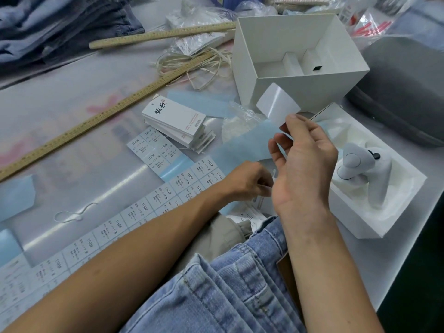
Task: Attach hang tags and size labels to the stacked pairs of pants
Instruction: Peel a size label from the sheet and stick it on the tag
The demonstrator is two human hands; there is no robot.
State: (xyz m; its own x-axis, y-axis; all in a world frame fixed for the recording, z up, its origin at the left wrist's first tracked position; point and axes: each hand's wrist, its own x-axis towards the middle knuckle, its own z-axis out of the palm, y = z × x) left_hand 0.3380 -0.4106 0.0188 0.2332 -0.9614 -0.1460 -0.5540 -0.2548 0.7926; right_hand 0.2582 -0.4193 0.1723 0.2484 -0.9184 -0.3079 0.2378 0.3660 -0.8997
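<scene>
My right hand (302, 162) pinches a white label (277, 105) between thumb and fingertips, lifted off a pale blue backing strip (242, 143). My left hand (249, 181) grips the strip's near end and a small white tag just above the light blue denim pants (228, 289) at the table's front. A long sheet of printed size labels (134, 212) runs across the table under my left forearm. A stack of white hang tags (177, 123) lies beyond it, with loose cream strings (197, 63) farther back.
A white open box (298, 87) stands behind my right hand, and a white tray with a controller (365, 174) sits to its right. Two wooden rulers (101, 118) cross the table. Folded dark jeans (60, 22) are piled far left. A grey case (403, 92) sits far right.
</scene>
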